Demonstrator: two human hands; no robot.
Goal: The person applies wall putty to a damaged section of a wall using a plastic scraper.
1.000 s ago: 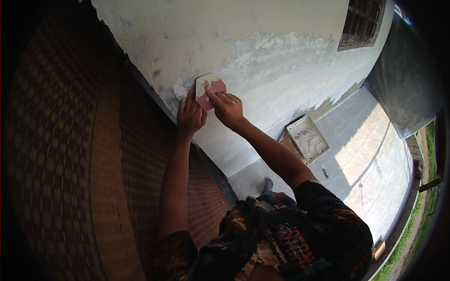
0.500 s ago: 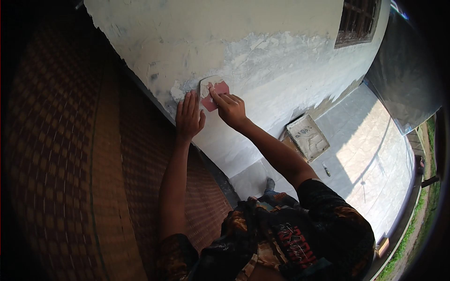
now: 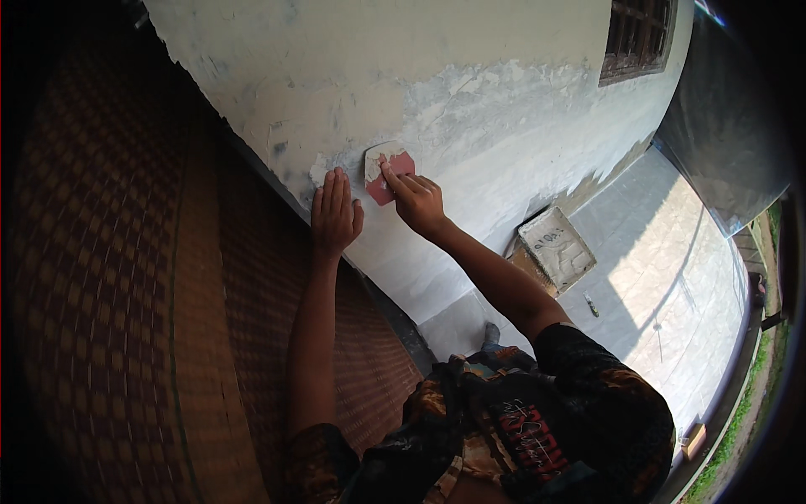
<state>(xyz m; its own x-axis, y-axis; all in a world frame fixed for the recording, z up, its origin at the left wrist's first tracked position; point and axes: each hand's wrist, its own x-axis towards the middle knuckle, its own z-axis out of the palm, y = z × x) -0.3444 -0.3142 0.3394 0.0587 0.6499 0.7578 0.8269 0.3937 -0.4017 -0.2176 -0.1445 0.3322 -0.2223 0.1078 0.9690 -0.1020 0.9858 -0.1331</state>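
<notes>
My right hand (image 3: pixel 418 202) grips a flat red putty spreader (image 3: pixel 384 191) and holds it against the wall (image 3: pixel 495 151). Pale filler coats the upper left part of the spreader's face. Just to its left, my left hand (image 3: pixel 335 210) lies on the wall near its corner edge, fingers stretched out and close together, holding nothing. Rough patches of whitish filler surround both hands, with a thicker smear by the left fingertips. Grey and white coating covers the wall to the right, while the upper part is cream.
A rectangular tray (image 3: pixel 579 273) of pale filler stands on the floor at the wall's foot. A small tool (image 3: pixel 592 304) lies beside it on the grey sheeted floor (image 3: pixel 630 336). Woven matting (image 3: pixel 109 336) hangs at left; a barred window (image 3: pixel 636 38) is at upper right.
My right hand and the spreader have shifted slightly right and down in the picture. My left hand stays on the wall, almost where it was. The view has tilted slightly.
</notes>
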